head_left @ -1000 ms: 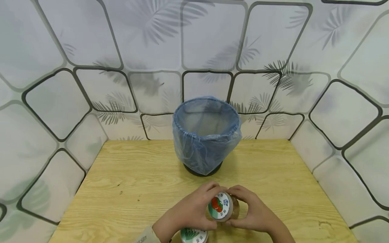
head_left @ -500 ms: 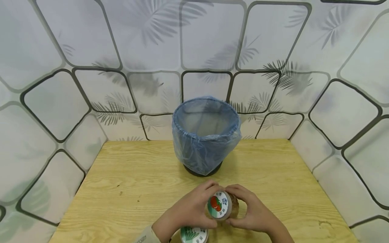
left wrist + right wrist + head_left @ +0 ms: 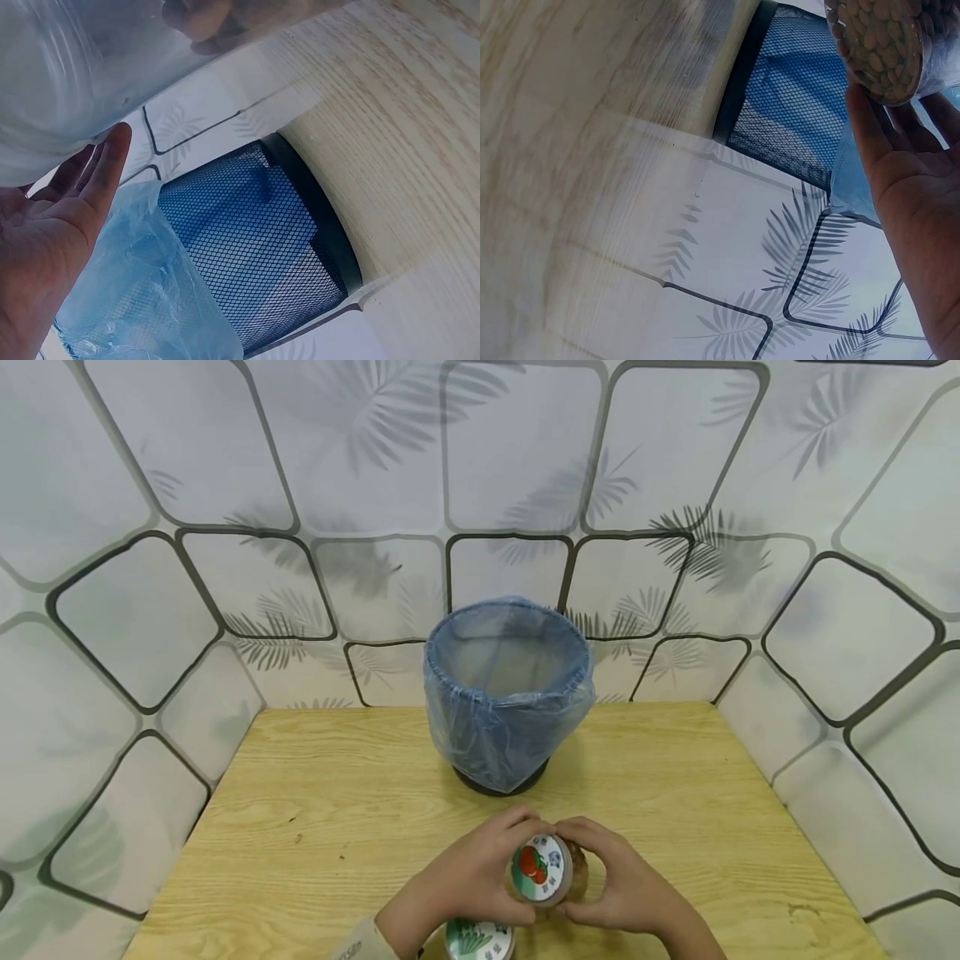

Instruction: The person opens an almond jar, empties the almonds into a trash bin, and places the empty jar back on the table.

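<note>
A clear jar (image 3: pixel 881 56) of brown, bean-like pieces is held between both hands over the table. Its round lid (image 3: pixel 537 870) shows red tomatoes on white and green. My left hand (image 3: pixel 480 870) curves its fingers and thumb around the lid end. On the jar's other end, my right hand (image 3: pixel 626 881) grips with thumb and fingers. In the left wrist view a translucent jar wall (image 3: pixel 97 67) fills the upper left, the left fingers (image 3: pixel 112 157) at its edge. A second lid (image 3: pixel 477 941) with a green plant picture lies below the left hand, cut by the frame.
Beyond the hands stands a mesh wastebasket (image 3: pixel 247 232) on a dark base. A blue plastic bag (image 3: pixel 487 739) lines it and folds over its rim. Patterned wall covering (image 3: pixel 390 577) encloses the wooden table (image 3: pixel 300 802) at the back and both sides.
Both hands keep their hold on the jar; the lid's picture has turned slightly, and otherwise there is hardly any movement.
</note>
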Demonstrator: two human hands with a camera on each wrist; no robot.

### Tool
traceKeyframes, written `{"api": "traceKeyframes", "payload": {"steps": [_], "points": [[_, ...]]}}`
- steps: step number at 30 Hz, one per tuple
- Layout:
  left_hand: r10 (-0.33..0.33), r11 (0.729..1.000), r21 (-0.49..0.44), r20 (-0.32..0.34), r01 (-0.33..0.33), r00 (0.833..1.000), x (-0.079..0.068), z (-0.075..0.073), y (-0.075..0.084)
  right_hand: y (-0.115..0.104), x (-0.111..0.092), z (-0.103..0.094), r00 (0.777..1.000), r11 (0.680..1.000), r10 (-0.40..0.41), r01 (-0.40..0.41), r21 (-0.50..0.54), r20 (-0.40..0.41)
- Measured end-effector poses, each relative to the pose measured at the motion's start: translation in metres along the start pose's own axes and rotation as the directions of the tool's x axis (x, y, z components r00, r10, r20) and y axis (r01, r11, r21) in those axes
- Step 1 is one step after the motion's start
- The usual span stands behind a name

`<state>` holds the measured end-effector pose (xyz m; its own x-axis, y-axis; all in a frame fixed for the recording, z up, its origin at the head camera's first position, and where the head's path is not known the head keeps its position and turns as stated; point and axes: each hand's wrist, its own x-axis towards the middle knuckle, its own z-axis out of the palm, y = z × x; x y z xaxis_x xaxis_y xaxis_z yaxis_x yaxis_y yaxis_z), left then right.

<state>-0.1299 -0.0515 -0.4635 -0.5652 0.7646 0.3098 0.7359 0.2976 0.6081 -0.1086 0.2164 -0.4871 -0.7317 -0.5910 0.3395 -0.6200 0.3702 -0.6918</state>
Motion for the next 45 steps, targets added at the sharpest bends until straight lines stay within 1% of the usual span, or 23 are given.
{"api": "traceKeyframes", "payload": {"steps": [4, 10, 12, 16, 20, 23, 26, 29, 36, 38, 41, 45], "points": [[0.004, 1.000, 0.007, -0.005, -0.004, 1.000, 0.0007, -0.0003, -0.0002, -0.0007, 0.0009, -0.0017, 1.000, 1.000, 0.008, -0.008, -0.005, 0.004], [0.003, 1.000, 0.015, -0.003, -0.003, 1.000, 0.0013, -0.0012, 0.0006, -0.0015, 0.0018, -0.0026, 1.000, 1.000, 0.014, -0.015, 0.026, 0.017], [0.001, 1.000, 0.011, 0.000, -0.001, 1.000, 0.0012, -0.0012, 0.0004, -0.0012, 0.0015, -0.0019, 0.999, 0.999, 0.021, -0.022, 0.036, 0.024], [-0.007, 1.000, -0.005, -0.001, 0.007, 1.000, 0.0007, -0.0012, -0.0010, -0.0002, 0.0013, -0.0016, 1.000, 0.999, 0.020, -0.020, 0.030, 0.011], [-0.033, 0.998, -0.053, -0.010, 0.032, 0.999, 0.0003, -0.0021, -0.0020, -0.0006, 0.0017, -0.0015, 1.000, 1.000, 0.021, -0.020, 0.023, -0.009], [-0.047, 0.996, -0.081, -0.024, 0.045, 0.999, -0.0003, -0.0022, -0.0027, -0.0020, 0.0019, -0.0013, 0.999, 0.998, 0.049, -0.049, 0.027, -0.019], [-0.050, 0.995, -0.094, -0.043, 0.046, 0.998, -0.0008, -0.0015, -0.0033, -0.0028, 0.0016, -0.0004, 0.997, 0.998, 0.066, -0.065, 0.025, -0.028], [-0.062, 0.993, -0.100, -0.067, 0.055, 0.996, -0.0011, -0.0006, -0.0038, -0.0028, 0.0017, 0.0009, 0.997, 0.998, 0.063, -0.063, 0.020, -0.042], [-0.162, 0.979, -0.140, -0.086, 0.149, 0.983, -0.0014, 0.0005, -0.0046, -0.0033, 0.0032, 0.0037, 0.995, 0.997, 0.074, -0.074, -0.002, -0.074], [-0.181, 0.976, -0.142, -0.092, 0.167, 0.979, -0.0011, 0.0005, -0.0046, -0.0028, 0.0037, 0.0041, 0.994, 0.997, 0.074, -0.075, -0.011, -0.082], [-0.189, 0.975, -0.140, -0.098, 0.175, 0.977, -0.0004, 0.0005, -0.0042, -0.0021, 0.0044, 0.0045, 0.993, 0.997, 0.068, -0.070, -0.023, -0.096], [-0.184, 0.977, -0.127, -0.096, 0.171, 0.978, 0.0000, 0.0013, -0.0045, -0.0009, 0.0045, 0.0052, 0.992, 0.998, 0.050, -0.056, -0.043, -0.112]]}}
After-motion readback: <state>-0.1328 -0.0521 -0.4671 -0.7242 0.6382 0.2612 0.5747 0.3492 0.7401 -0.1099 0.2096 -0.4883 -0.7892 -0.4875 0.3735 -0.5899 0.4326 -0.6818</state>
